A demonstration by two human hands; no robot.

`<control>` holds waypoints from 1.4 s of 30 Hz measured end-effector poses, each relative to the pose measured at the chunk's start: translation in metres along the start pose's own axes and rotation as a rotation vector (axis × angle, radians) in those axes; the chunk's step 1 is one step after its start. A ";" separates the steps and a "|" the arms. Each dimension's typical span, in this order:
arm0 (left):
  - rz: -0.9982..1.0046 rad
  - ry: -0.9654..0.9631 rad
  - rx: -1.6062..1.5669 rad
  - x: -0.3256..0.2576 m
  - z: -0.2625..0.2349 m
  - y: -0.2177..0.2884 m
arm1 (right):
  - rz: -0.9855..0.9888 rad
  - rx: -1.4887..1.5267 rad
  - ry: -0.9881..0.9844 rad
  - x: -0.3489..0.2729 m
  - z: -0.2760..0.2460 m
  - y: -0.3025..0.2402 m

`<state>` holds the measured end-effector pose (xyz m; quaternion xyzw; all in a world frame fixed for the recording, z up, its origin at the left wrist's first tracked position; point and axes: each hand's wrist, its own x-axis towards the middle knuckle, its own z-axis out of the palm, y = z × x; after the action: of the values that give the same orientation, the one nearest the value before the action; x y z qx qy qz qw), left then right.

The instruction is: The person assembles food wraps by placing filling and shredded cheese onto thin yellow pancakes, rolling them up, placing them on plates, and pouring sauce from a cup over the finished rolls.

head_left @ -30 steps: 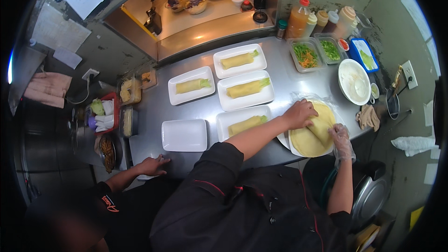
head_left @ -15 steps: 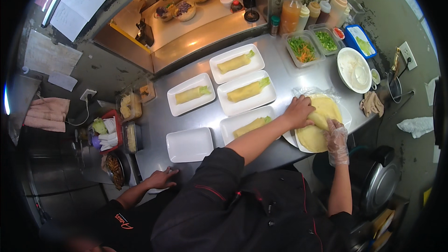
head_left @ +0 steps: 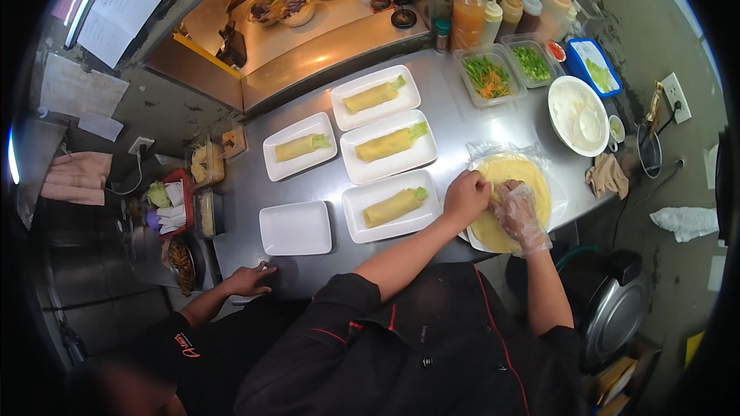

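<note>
A stack of thin yellow crepes [head_left: 510, 168] lies on a white plate with clear plastic film [head_left: 532, 152] around its far edge. My bare left hand [head_left: 466, 199] is closed at the stack's left edge, fingertips gripping a folded crepe. Over the middle of the stack, my right hand [head_left: 522, 218] wears a clear plastic glove; its bent fingers close on the same crepe next to the left fingertips. The fingers hide most of the fold. Left of my hands, finished rolls with green leaf at one end, such as this crepe roll [head_left: 395, 208], rest on white rectangular dishes.
An empty white dish [head_left: 295, 229] sits at the counter's near left, close to a co-worker's hand [head_left: 248, 280]. Tubs of shredded vegetables [head_left: 491, 77] and chopped greens [head_left: 532, 64], squeeze bottles [head_left: 510, 15] and a white bowl [head_left: 578, 115] line the back right. A rice cooker [head_left: 617, 308] stands at right.
My gloved right hand has moved left across the crepes, close to my left hand. The roll between my hands shifted to the stack's left side. The view has shifted slightly.
</note>
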<state>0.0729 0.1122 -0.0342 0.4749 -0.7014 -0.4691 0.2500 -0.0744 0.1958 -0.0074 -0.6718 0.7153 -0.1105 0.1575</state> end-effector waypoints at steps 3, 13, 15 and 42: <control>0.376 0.066 -0.002 0.002 0.012 -0.012 | -0.076 0.164 0.133 -0.009 -0.008 0.012; 0.865 -0.276 0.150 0.021 -0.009 0.001 | 0.381 0.067 0.524 -0.117 -0.024 0.046; 0.944 -0.356 0.196 0.027 -0.015 0.002 | 0.337 -0.003 0.517 -0.125 -0.016 0.031; 0.972 -0.870 0.958 0.035 0.003 0.073 | -0.212 0.100 0.473 -0.084 0.011 0.023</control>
<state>0.0243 0.0899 0.0264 -0.0525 -0.9886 -0.0992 -0.1001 -0.0876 0.2816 -0.0194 -0.6897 0.6516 -0.3156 0.0065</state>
